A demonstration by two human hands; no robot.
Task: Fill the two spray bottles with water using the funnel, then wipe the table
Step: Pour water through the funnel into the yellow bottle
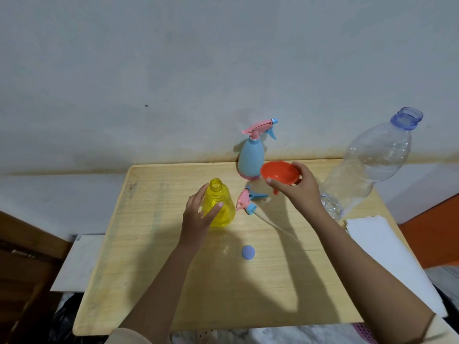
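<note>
A yellow spray bottle (219, 207) stands upright on the wooden table (154, 269) with its neck uncapped. My left hand (198, 214) wraps around its left side and holds it. Its pink and blue spray head (249, 201) lies on the table just to the right, dip tube pointing toward me. My right hand (298, 189) grips an orange funnel (279, 173) in the air, right of the yellow bottle. A blue spray bottle (251, 157) with its pink head fitted stands at the back edge.
A large clear water bottle (367, 167) with an open blue neck stands at the right, with only a little water visible at its base. Its blue cap (248, 252) lies in the middle of the table. White folded paper towel (377, 244) lies along the right edge.
</note>
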